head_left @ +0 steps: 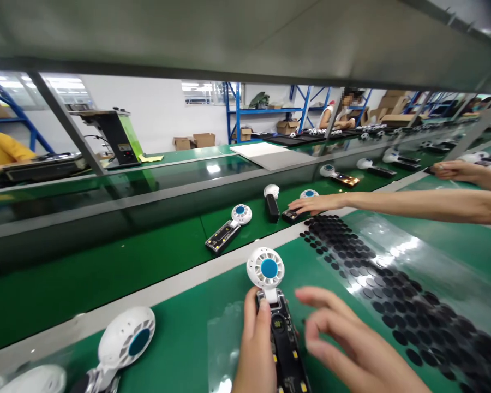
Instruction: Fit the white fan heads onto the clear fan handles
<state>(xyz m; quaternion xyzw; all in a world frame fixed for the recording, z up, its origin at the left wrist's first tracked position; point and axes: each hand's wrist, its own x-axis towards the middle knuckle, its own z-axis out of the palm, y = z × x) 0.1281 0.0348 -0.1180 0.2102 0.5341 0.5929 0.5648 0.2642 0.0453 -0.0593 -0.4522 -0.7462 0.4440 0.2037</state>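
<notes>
1. Fan unit (pixel 284 338) upright in left hand (pixel 256 349) (white head up), above green bench (pixel 180 338).
2. Right hand (pixel 343 338) half-open, empty, just beside.
3. Black discs (pixel 393 295) on clear sheet, right.
4. Co-worker's hand (pixel 317 204) touches belt unit (pixel 291 215).

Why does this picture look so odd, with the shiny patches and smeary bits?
Head view, the only one: white glare streaks the plastic sheet, and a bright reflection sits on the far green surface; the right hand is softly blurred, probably by motion; the overhead panel looks stretched, as through a wide lens; the top right corner falls dark; a far person's head is pixelated.
</notes>
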